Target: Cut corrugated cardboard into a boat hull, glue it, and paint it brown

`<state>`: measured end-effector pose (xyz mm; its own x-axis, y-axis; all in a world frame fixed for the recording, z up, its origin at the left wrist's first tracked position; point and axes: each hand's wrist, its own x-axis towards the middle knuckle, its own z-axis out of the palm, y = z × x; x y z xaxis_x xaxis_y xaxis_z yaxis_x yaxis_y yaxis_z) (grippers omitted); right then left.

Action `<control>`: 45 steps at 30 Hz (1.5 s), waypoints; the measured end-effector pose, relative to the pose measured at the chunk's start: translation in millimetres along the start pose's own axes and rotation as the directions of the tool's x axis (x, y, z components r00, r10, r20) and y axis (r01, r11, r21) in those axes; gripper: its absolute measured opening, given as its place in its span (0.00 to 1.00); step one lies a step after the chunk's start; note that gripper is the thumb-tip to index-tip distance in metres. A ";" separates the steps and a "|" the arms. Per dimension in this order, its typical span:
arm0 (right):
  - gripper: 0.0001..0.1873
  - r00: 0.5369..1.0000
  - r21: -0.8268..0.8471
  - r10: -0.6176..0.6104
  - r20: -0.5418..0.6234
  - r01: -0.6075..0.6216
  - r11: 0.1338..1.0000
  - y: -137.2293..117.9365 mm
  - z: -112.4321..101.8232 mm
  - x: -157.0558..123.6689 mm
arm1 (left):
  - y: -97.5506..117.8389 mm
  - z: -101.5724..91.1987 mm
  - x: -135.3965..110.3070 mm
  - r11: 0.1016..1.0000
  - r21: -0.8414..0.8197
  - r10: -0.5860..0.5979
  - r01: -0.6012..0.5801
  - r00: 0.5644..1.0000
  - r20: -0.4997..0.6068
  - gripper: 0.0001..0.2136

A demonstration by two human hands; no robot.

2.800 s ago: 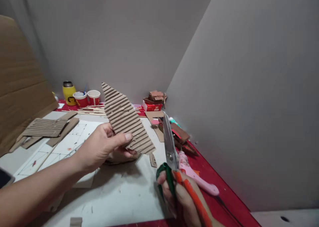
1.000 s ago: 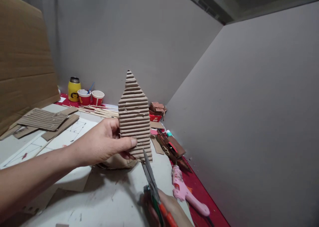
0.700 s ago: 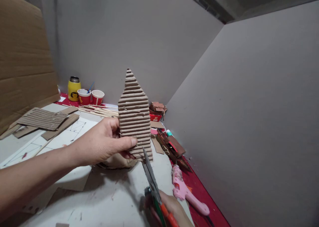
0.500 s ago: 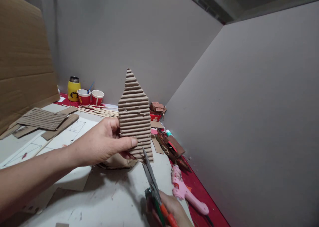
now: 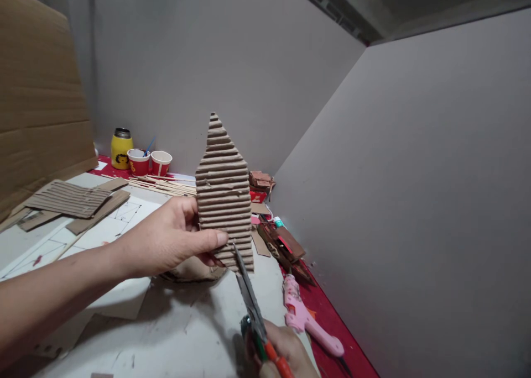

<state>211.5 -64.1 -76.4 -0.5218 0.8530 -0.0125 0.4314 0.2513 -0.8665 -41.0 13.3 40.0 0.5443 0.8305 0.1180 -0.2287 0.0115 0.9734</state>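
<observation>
My left hand [image 5: 174, 240] pinches a piece of corrugated cardboard [image 5: 224, 195] near its lower left edge, thumb across the ridged face. The piece stands upright, its top tapering to a point. Held in my right hand [image 5: 286, 345] is a pair of scissors [image 5: 253, 300] with orange and green handles. One blade lies over the front of the cardboard's lower part, close to my left thumb tip, and the bottom edge sits between the blades. My right fingers are partly hidden behind the handles.
A pink glue gun [image 5: 309, 317] lies on the red cloth at right, below brown painted cardboard pieces [image 5: 284, 245]. Wooden sticks [image 5: 166, 186], two paper cups [image 5: 161, 163] and a yellow jar [image 5: 121, 149] stand behind. Cardboard scraps [image 5: 68, 198] and a large cardboard sheet [image 5: 41, 90] are at left.
The scissors have shifted slightly left and up against the cardboard's lower part. The cardboard and my left hand have hardly moved; the whole view has shifted a little.
</observation>
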 end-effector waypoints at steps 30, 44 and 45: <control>0.35 0.993 0.004 -0.032 -0.110 0.033 0.999 -1.4 -0.3 -4.2 | -13.5 10.1 -5.6 0.995 -0.081 -0.055 0.050 0.997 -0.052 0.11; 0.38 0.996 0.001 -0.053 -0.078 0.053 0.999 15.2 -1.4 0.9 | -20.6 17.7 -6.9 0.994 -0.097 -0.046 0.043 0.998 -0.033 0.10; 0.38 0.995 0.015 -0.052 -0.080 0.053 0.998 15.9 -0.7 0.4 | -23.1 19.6 -7.3 0.993 -0.109 -0.041 0.036 0.998 -0.041 0.10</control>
<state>218.7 -59.4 -89.8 -0.4826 0.8728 0.0727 0.3917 0.2893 -0.8734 -23.8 -4.0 20.4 0.5196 0.8515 0.0697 -0.2952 0.1024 0.9499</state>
